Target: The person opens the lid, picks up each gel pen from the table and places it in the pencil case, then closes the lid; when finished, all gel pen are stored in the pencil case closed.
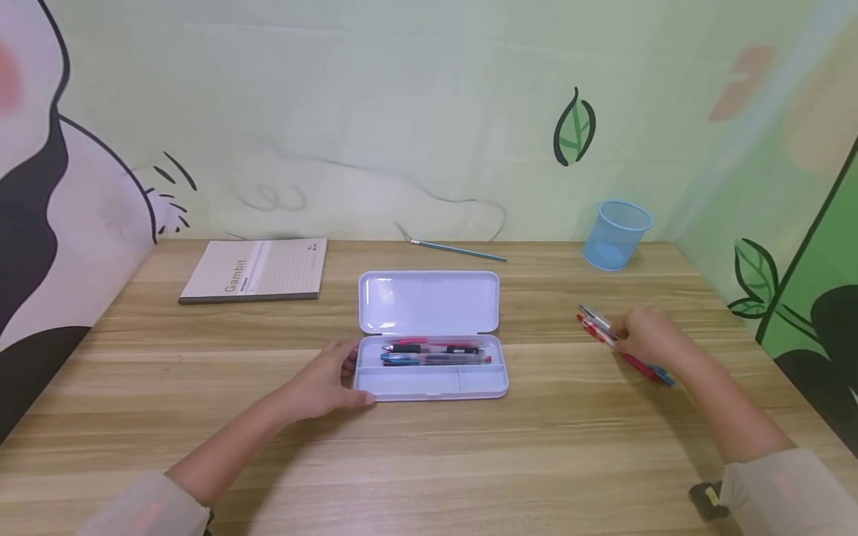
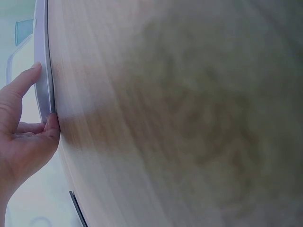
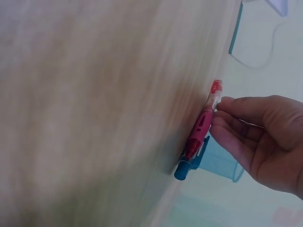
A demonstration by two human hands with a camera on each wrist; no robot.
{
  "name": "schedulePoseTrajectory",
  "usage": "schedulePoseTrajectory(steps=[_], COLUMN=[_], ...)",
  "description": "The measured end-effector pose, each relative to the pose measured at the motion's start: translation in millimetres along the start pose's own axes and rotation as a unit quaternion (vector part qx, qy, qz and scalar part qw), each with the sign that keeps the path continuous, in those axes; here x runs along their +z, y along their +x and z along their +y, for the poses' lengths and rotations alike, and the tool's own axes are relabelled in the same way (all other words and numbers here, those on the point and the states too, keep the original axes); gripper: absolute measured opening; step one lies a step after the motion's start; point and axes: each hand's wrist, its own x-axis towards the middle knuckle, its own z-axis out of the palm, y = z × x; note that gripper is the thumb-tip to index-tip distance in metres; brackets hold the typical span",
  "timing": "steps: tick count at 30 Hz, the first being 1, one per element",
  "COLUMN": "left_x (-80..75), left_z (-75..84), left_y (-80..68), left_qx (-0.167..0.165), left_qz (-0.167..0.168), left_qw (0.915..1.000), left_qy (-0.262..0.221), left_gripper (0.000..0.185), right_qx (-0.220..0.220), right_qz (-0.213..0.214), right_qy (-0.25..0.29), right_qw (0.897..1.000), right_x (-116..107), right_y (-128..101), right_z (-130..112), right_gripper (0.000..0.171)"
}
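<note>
A pale lilac pencil case (image 1: pixel 429 301) lies with its lid up. Inside its long back compartment are several pens (image 1: pixel 436 359); the two front compartments show bare. My left hand (image 1: pixel 328 380) grips the case's left end, thumb at the front corner and fingers round the back; the left wrist view shows this hand (image 2: pixel 28 127) against the case's side (image 2: pixel 42 61). To the right, my right hand (image 1: pixel 653 342) pinches a small bunch of pens (image 1: pixel 646 368) close over the table. In the right wrist view the fingertips meet a pen with a pink-red grip (image 3: pixel 201 125), beside a blue pen end (image 3: pixel 182 169).
A Gambit notebook (image 1: pixel 281 268) lies at the back left. Along the table's back edge is a thin blue paintbrush (image 1: pixel 459 251). A blue mesh pen cup (image 1: pixel 613 238) stands at the back right, close to the patterned wall (image 1: pixel 402 112).
</note>
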Motion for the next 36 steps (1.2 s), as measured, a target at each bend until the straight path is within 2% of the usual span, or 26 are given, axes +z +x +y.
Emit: schedulePoseTrajectory(steps=[7, 14, 36], left_x=[-0.5, -0.5, -0.7], left_z=[-0.7, 0.2, 0.5], left_y=[0.1, -0.2, 0.0], left_qx=[0.003, 0.000, -0.009], left_qz=[0.000, 0.000, -0.002], left_qw=[1.0000, 1.0000, 1.0000], left_qy=[0.000, 0.000, 0.001], left_gripper=[0.081, 0.081, 0.081], right_qx=[-0.007, 0.005, -0.008], right_qz=[-0.002, -0.001, 0.022], right_qy=[-0.003, -0.010, -0.028], right_qw=[1.000, 1.000, 0.999], right_x=[1.7, 4.8, 7.0], right_y=[1.4, 3.2, 3.8], right_z=[-0.7, -2.7, -4.1], right_gripper=[0.017, 0.015, 0.012])
